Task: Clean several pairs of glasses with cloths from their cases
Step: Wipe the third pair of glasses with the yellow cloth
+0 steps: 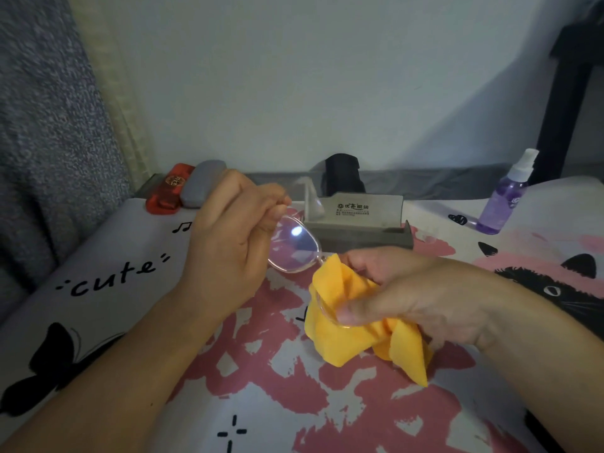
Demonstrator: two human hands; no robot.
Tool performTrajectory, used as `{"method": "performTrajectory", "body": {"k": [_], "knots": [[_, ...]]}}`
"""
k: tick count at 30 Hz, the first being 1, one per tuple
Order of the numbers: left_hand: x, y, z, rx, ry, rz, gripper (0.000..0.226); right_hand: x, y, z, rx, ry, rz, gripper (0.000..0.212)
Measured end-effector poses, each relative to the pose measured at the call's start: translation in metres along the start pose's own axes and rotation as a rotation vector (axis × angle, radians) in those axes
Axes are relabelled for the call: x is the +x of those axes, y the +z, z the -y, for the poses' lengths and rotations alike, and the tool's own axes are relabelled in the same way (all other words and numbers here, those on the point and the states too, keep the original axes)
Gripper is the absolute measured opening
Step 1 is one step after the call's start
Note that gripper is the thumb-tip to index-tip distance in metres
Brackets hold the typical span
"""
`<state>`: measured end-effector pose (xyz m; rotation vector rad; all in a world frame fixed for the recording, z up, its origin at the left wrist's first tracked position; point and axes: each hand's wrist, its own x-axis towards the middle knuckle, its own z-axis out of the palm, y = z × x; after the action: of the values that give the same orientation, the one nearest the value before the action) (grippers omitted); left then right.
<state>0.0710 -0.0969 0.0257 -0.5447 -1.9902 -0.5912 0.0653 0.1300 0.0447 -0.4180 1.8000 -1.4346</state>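
My left hand [228, 237] grips a pair of clear-framed glasses [295, 248] at the outer end of one lens, holding them above the bed. That lens shows bare and catches a light glare. My right hand [415, 295] pinches an orange cloth [353, 335] around the other lens, thumb on the near side, so that lens is mostly hidden. Loose folds of the cloth hang below my right hand. One clear temple arm [309, 197] sticks up behind the frame.
An open grey glasses case [359, 223] lies just behind the hands. A red case [166, 191] and a grey case [201, 181] sit at the back left, a black case [343, 174] by the wall. A purple spray bottle [505, 197] stands back right on the patterned sheet [261, 387].
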Motion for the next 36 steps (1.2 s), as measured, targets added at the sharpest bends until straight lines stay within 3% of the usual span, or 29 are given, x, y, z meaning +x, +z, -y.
{"method": "performTrajectory", "body": {"k": [4, 9, 17, 22, 27, 36], "knots": [[0.001, 0.001, -0.004, -0.005, 0.014, 0.015, 0.029, 0.007, 0.002, -0.002, -0.06, 0.122, -0.036, 0.032], [0.0, -0.002, -0.003, -0.012, 0.017, 0.034, 0.026, 0.008, -0.001, -0.004, 0.008, 0.155, 0.067, 0.026], [0.002, -0.005, -0.003, -0.022, 0.024, 0.021, 0.025, 0.002, -0.007, -0.004, 0.181, 0.043, 0.179, 0.002], [0.001, -0.004, -0.004, -0.048, 0.04, 0.017, 0.03, 0.007, -0.014, -0.011, 0.124, 0.06, 0.281, 0.016], [0.001, -0.001, -0.007, -0.085, 0.038, 0.036, 0.036, 0.01, -0.003, -0.013, -0.029, 0.06, 0.153, 0.028], [0.0, 0.002, -0.005, -0.147, -0.036, -0.003, 0.022, 0.015, 0.011, -0.013, 0.005, 0.009, -0.052, 0.021]]}}
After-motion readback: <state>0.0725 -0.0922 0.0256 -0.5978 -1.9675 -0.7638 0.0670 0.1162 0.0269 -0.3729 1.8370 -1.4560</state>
